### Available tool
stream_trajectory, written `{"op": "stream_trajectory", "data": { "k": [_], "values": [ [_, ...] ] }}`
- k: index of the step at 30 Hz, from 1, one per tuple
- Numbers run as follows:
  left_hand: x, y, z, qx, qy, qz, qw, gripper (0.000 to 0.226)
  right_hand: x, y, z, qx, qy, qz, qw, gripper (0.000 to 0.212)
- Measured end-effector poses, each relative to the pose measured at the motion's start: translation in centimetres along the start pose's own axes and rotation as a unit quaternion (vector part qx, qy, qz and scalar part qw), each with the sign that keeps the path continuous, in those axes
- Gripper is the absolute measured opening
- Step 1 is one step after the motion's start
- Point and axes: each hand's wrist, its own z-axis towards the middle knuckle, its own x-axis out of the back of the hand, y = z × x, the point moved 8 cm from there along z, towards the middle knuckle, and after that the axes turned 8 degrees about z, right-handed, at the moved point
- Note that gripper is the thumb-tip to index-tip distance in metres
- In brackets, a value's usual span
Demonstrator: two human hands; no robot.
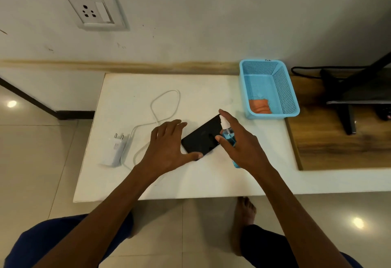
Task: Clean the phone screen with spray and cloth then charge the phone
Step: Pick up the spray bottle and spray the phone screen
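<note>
Starting at the upper left of the frame, I see the wall socket (91, 10), with nothing plugged in. Lower and left of centre, the white charger (116, 150) lies on its side on the white table (131, 185), its cable (165, 107) looping loosely toward the middle; I judge both light, the cable limp and likely to drag, so I'd take the charger by its rigid body, not by the cord. My left hand (167, 147) is just left of centre, palm down, fingers spread and fairly straight, the thumb tip touching the near corner of the phone (202, 138) as if to steady it; it grasps nothing. The phone lies flat and diagonal on the table at the centre of the frame, dark face up. I judge it stiff, smooth and slippery once wet, with fragile glass, so I'd hold it by its long edges, not the face. Just right of it, my right hand (241, 143) is wrapped round the small spray bottle (229, 136) of blue liquid, forefinger arched over the white nozzle, which hangs above the phone's far end. The bottle looks light, hard and easy to squeeze off aim. At the upper right of the table, the blue basket (273, 64) holds the orange cloth (259, 106), soft and easy to pinch anywhere.
</note>
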Motion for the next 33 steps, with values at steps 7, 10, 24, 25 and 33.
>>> {"op": "stream_trajectory", "data": {
  "k": [7, 10, 24, 25, 33],
  "values": [
    [-2.4, 0.4, -0.9, 0.007, 0.005, 0.073, 0.997, 0.112, -0.3, 1.1, -1.7, 0.014, -0.009, -0.037, 0.999, 0.059],
    [-2.5, 0.0, -1.0, 0.019, 0.015, 0.051, 0.998, 0.099, -1.1, 1.7, -2.2, 0.011, -0.029, -0.052, 0.998, 0.061],
    [-2.5, 0.4, -1.8, 0.019, 0.042, 0.048, 0.998, 0.093, -3.8, 1.8, -1.7, -0.013, -0.058, -0.063, 0.996, 0.052],
    [-2.5, 0.4, -1.7, 0.018, 0.041, 0.049, 0.998, 0.093, -3.9, 1.6, -1.6, -0.012, -0.058, -0.066, 0.996, 0.052],
    [-2.7, 0.2, -1.6, 0.020, 0.044, 0.049, 0.998, 0.094, -4.0, 0.7, -1.1, -0.012, -0.040, -0.086, 0.995, 0.046]
  ]
}}
